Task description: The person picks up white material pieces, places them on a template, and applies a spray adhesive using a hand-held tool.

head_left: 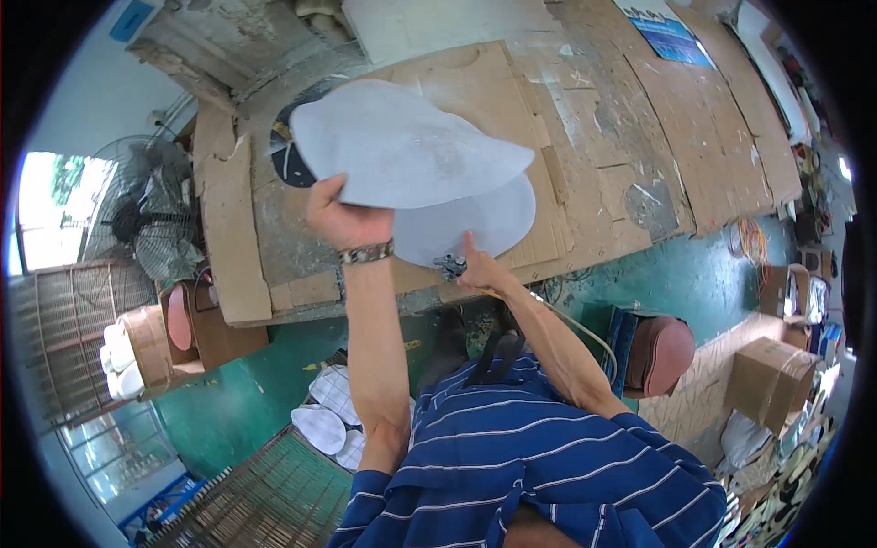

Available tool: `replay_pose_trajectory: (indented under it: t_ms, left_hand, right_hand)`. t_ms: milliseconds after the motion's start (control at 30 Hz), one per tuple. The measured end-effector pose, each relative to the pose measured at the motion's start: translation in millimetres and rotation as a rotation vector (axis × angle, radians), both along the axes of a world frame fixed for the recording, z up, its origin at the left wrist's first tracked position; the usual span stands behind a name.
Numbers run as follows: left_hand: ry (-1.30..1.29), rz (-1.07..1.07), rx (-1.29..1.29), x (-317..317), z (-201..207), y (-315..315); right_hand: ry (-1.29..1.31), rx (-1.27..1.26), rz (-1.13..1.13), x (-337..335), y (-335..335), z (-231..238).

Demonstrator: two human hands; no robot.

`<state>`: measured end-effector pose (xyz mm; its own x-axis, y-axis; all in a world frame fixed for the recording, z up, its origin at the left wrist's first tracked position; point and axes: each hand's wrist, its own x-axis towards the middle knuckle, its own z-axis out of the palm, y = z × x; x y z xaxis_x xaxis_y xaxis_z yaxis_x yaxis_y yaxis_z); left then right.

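My left hand, a patterned band at its wrist, grips the lower left edge of a large curved white sheet and holds it tilted over the table. Beneath it a second white piece with a rounded end lies on the cardboard, partly covered. My right hand is at the near edge of that lower piece, index finger stretched out. Its other fingers close round a small dark metal tool, which looks like a spray gun; a pale hose trails off to the right.
Worn cardboard covers the table. A black item sits beside the sheet. At left stand a fan and a carton. White pieces lie on a wire rack; reddish-brown shaped pieces are stacked at right.
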<state>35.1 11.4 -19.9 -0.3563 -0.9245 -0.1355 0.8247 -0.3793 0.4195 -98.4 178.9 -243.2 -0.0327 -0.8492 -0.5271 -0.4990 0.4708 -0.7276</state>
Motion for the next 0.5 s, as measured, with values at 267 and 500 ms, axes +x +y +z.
replay_pose_trajectory:
  t_ms: [267, 500]
  left_hand:
    - [0.083, 0.564, 0.042, 152, 25, 118]
    - [0.08, 1.032, 0.109, 240, -43, 290]
  right_hand:
    - [-0.143, -0.097, 0.116, -4, 37, 35]
    - [-0.134, -0.011, 0.398, 15, 103, 74]
